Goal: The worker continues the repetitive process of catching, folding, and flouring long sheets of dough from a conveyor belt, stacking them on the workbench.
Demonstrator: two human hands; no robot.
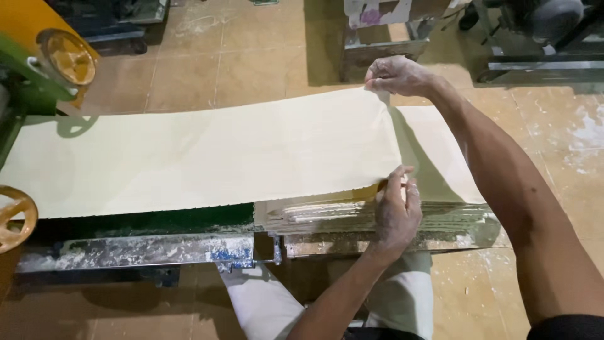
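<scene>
Over the right end of the flour-dusted stack of folded layers (327, 217), the dough sheet (207, 157) stretches from the green roller machine (25, 82), its leading edge pinched at both corners by left hand (396, 214) and right hand (396, 75), not yet laid down.

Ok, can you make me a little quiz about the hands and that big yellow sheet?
1. True or false: both hands hold the sheet's end.
2. Which hand grips the far corner?
3. What lies under the sheet's end: a) a bucket b) a folded stack c) a chair?

Key:
1. True: left hand and right hand pinch the dough sheet.
2. The right hand.
3. b, the folded stack.
</scene>
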